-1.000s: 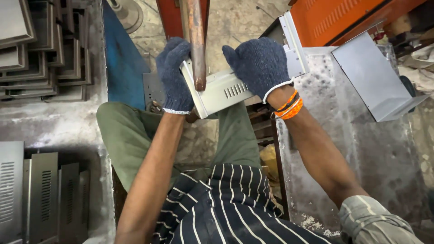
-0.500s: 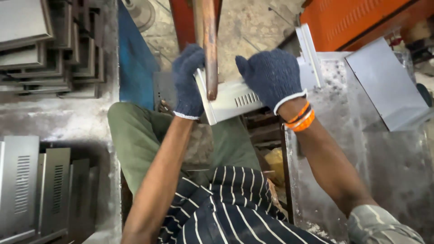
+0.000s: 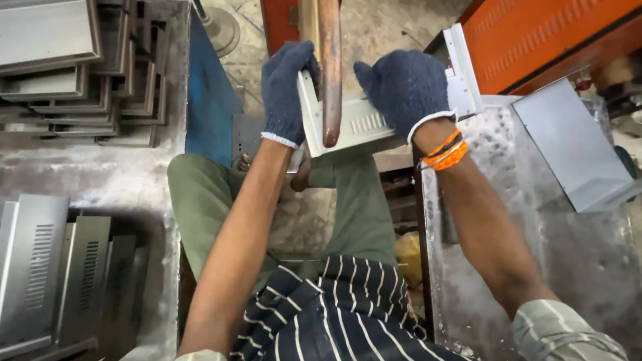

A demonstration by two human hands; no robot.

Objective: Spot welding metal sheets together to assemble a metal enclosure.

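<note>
Under the copper rod [image 3: 330,73], white vented metal cover [image 3: 361,120] in both gloved hands' clenched grip: left hand [image 3: 286,90], right hand [image 3: 401,87].

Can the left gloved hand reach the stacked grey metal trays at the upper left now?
Probably not at once: the left hand grips the white vented metal panel; the trays lie apart, with nothing between.

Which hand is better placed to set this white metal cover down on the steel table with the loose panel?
Probably the right hand: it grips the white cover on the side nearest that steel table and its loose panel. The left hand holds the far end.
</note>
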